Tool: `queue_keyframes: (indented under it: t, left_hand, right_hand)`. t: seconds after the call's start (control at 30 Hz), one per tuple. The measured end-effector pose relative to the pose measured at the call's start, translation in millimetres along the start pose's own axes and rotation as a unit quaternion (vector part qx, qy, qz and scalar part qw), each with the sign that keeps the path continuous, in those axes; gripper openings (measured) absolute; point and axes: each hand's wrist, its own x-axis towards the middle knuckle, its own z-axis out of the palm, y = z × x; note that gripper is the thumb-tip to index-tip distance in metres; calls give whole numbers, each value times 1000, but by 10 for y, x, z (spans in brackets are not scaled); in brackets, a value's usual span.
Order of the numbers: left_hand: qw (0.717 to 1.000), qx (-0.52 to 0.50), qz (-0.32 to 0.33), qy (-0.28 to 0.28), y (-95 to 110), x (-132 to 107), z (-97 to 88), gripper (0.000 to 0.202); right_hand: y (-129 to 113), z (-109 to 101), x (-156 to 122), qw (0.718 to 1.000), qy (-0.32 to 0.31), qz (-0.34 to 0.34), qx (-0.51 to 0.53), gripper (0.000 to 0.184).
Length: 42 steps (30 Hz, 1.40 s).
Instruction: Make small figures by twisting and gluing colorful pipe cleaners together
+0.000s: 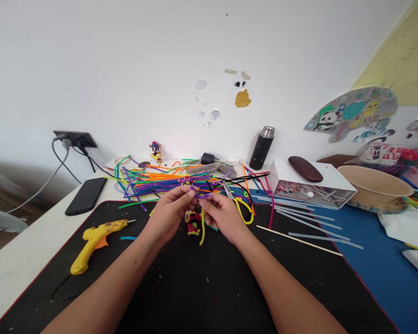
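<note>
My left hand [170, 211] and my right hand [223, 214] meet over the black mat [181, 287]. Both pinch a purple pipe cleaner [202, 195] stretched between their fingertips. Under the hands lies a small figure [194, 221] of red, yellow and black pipe cleaners, with a yellow strand [202, 232] hanging from it. Just behind the hands spreads a heap of coloured pipe cleaners [167, 182].
A yellow glue gun [94, 241] lies at the left on the mat, a black phone [85, 195] beyond it. Yellow-handled scissors [240, 204], glue sticks [306, 218] and a thin wooden stick [299, 241] lie to the right. A black flask [261, 148], a white box [310, 183] and a paper bowl [374, 185] stand behind.
</note>
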Motion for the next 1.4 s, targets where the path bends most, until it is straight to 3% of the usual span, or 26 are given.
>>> queue_keyframes:
  t: [0.13,0.8,1.13,1.4]
  left_hand:
    - [1000,16,-20,-13,12,-7,10,28]
    - [977,210,18,-11,36,19,-73,40]
    - [975,222,23,-5,61,25,-86,35]
    - [977,210,8,-39,125,-7,-39,37]
  right_hand:
    - [18,5,11,1000,3,-1,12,39]
    - [-13,-7,11,1000,-24,-4,17,48]
    - [33,6,17,1000,-28,10,7,48]
    - [16,3,2,999,-39,4,-14,47]
